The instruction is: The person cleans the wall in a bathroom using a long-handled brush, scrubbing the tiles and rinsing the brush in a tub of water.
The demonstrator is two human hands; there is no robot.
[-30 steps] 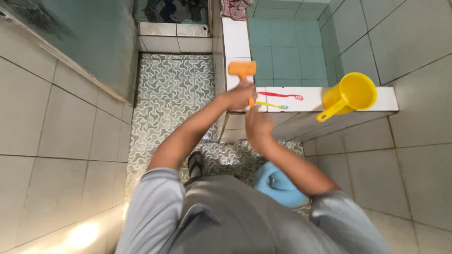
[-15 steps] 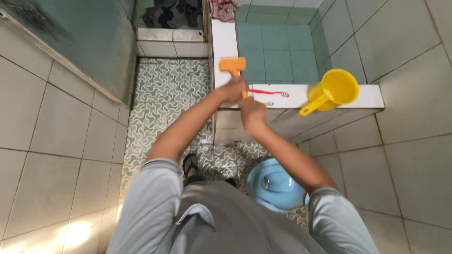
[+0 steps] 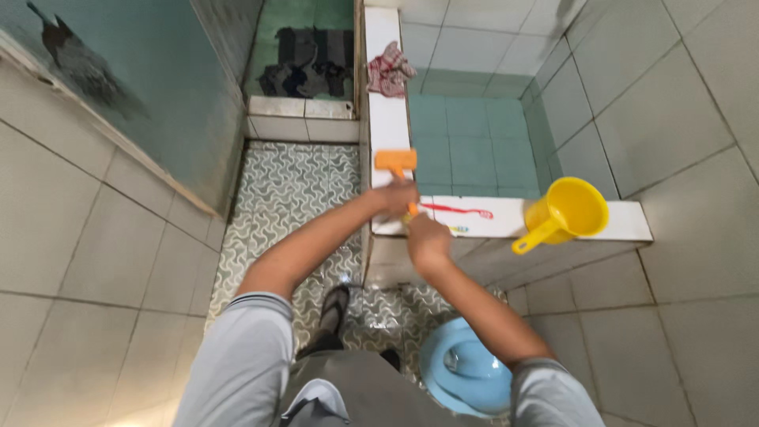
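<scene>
Head view looks down on your left hand (image 3: 393, 198), fingers curled tight round the handle of an orange brush (image 3: 398, 170). Its flat head sits above your knuckles, over the white-tiled ledge (image 3: 387, 119). The handle runs nearly straight away from you, head pointing toward the far wall, and its lower end slips out of sight between your hands. Your right hand (image 3: 427, 237) is loosely closed just beside the left, at the ledge's edge; you cannot tell what it grips. A red toothbrush (image 3: 456, 209) lies crosswise nearby, and a yellow scoop (image 3: 565, 212) stands further right.
</scene>
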